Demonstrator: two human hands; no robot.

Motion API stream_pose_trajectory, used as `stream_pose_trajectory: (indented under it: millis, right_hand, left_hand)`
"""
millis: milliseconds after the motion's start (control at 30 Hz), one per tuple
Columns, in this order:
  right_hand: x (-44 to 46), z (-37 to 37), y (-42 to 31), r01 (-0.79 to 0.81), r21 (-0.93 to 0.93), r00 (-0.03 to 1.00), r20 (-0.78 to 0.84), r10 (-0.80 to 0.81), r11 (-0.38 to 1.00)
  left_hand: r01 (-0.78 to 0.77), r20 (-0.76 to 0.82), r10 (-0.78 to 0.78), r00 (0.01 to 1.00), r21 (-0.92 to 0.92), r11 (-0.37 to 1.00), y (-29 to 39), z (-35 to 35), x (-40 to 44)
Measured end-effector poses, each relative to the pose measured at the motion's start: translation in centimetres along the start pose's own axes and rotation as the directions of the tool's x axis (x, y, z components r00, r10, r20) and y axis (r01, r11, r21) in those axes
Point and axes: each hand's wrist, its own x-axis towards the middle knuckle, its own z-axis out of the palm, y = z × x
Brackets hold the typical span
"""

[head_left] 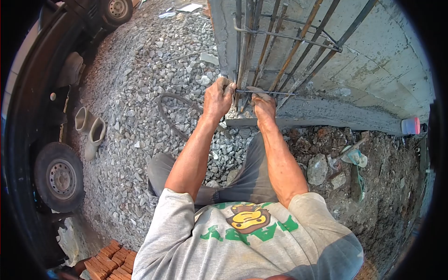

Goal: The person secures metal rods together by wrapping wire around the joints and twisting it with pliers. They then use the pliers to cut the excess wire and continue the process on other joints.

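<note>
Upright rebar rods (pixel 280 51) stand in a bundle against the grey concrete wall, their lower ends near a concrete footing. Low across them runs a thin steel stirrup (pixel 283 93). My left hand (pixel 218 97) is closed at its left end, with the fingertips pinched beside the rods. My right hand (pixel 263 105) is closed around the middle of the same bar, its thumb and fingers curled in front of the rods. Fingers hide the exact contact points. Higher up, another stirrup (pixel 298 38) wraps the rods.
Grey gravel (pixel 135 140) covers the ground to the left, with a bent dark cable or rod loop (pixel 164 112) on it. Boots (pixel 95 133) stand beside a vehicle's wheel (pixel 61 177). Bricks (pixel 112 261) are stacked lower left. Dark soil holds stones (pixel 317 169); a cup (pixel 410 126) sits by the wall.
</note>
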Motion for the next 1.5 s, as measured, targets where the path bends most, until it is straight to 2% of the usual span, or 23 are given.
stream_pose_trajectory:
  millis: [33,67,133,167,233,367,433,467,500,533,567,600,667,700,733,800,933,1067,1100,1233,1333,1433,1500]
  right_hand:
    - [0.2,0.2,0.3,0.107,-0.116,0.994,-0.012,-0.109,0.987]
    - [0.4,0.3,0.7,0.106,-0.115,0.994,-0.014,-0.108,0.988]
    - [0.4,0.7,0.7,0.268,-0.155,0.962,-0.014,-0.273,0.951]
    - [0.3,0.7,0.7,0.268,-0.151,0.962,-0.013,-0.273,0.951]
    - [-0.4,0.6,-0.5,0.001,0.099,1.0,-0.02,0.001,0.995]
    - [-0.7,0.0,-0.6,-0.12,0.133,0.993,0.03,0.117,0.984]
    - [-0.7,-0.2,-1.0,-0.269,0.119,0.961,0.095,0.259,0.956]
    - [-0.7,-0.1,-0.3,-0.268,0.126,0.962,0.096,0.257,0.955]
    - [-0.6,0.1,0.9,0.131,-0.137,0.991,0.029,-0.128,0.982]
    - [-0.8,0.3,1.2,0.477,-0.395,0.867,0.065,-0.494,0.785]
    - [-1.1,-0.2,1.5,0.55,-0.651,0.802,0.237,-0.549,0.523]
    - [-2.0,0.1,0.5,0.551,-0.645,0.802,0.234,-0.55,0.529]
    - [-3.8,0.6,-2.0,0.4,-0.652,0.873,0.057,-0.485,0.644]
    - [-4.2,0.6,-2.6,0.351,-0.697,0.907,0.086,-0.413,0.626]
    - [-4.4,0.4,-2.7,0.349,-0.7,0.906,0.083,-0.414,0.623]
    - [-4.9,0.1,-3.0,0.435,-0.75,0.831,0.122,-0.542,0.499]
    - [-5.6,-0.2,-5.4,0.586,-0.702,0.713,0.209,-0.669,0.404]
    - [-3.9,0.7,-5.6,0.597,-0.739,0.674,0.25,-0.696,0.313]
    - [-3.6,0.9,-5.3,0.592,-0.743,0.684,0.26,-0.681,0.312]
    - [-3.2,1.2,-5.0,0.565,-0.748,0.724,0.248,-0.643,0.348]
    - [-3.0,1.2,-5.1,0.569,-0.746,0.726,0.259,-0.637,0.346]
    - [-2.6,1.6,-4.9,0.563,-0.739,0.741,0.253,-0.622,0.37]
    - [-2.2,1.8,-4.7,0.571,-0.711,0.729,0.211,-0.651,0.41]
  left_hand:
    - [-0.018,-0.019,0.018,1.0,0.016,1.0,0.0,0.0,0.0]
    - [-0.034,-0.039,0.035,0.999,0.033,0.999,0.0,0.1,-0.1]
    - [-0.035,-0.042,0.035,0.998,0.001,0.999,-0.1,0.2,-0.1]
    - [-0.036,-0.049,0.035,0.998,-0.031,0.999,-0.2,0.2,-0.1]
    - [-0.033,-0.056,0.031,0.998,-0.035,0.999,0.0,0.1,-0.1]
    - [-0.033,-0.052,0.031,0.998,-0.028,0.999,-0.5,0.4,-0.1]
    - [-0.041,-0.06,0.039,0.997,-0.03,0.999,-0.4,0.6,-0.2]
    - [-0.049,-0.071,0.046,0.996,-0.031,0.998,-0.4,0.6,-0.3]
    - [-0.045,-0.075,0.043,0.996,-0.033,0.998,-0.1,0.5,-0.3]
    - [-0.043,-0.09,0.041,0.995,-0.028,0.999,0.0,0.6,-0.4]
    - [-0.043,-0.09,0.038,0.995,-0.052,0.998,0.1,0.6,-0.5]
    - [-0.044,-0.091,0.037,0.995,-0.079,0.996,0.2,0.5,-0.5]
    - [-0.071,-0.099,0.067,0.993,-0.032,0.997,-0.2,0.6,-0.3]
    - [-0.029,-0.074,0.027,0.997,-0.019,0.999,0.0,0.4,-0.4]
    - [0.012,-0.051,-0.013,0.999,-0.006,1.0,0.2,0.3,-0.3]
    - [-0.008,-0.05,0.008,0.999,0.011,1.0,0.0,0.4,-0.1]
    - [0.046,-0.031,-0.046,0.998,0.022,0.999,0.0,0.4,0.2]
    - [0.015,-0.07,-0.014,0.997,0.011,1.0,0.0,0.6,0.4]
    - [-0.008,-0.075,0.016,0.997,0.105,0.994,0.1,0.4,0.5]
    - [0.023,-0.066,-0.017,0.998,0.102,0.994,0.0,0.4,0.6]
    - [0.045,-0.077,-0.043,0.996,0.03,0.999,-1.1,1.1,0.7]
    - [0.226,0.011,-0.23,0.973,-0.23,0.947,-0.9,1.0,0.8]
    - [0.28,0.053,-0.277,0.959,-0.31,0.909,-1.3,1.0,0.9]
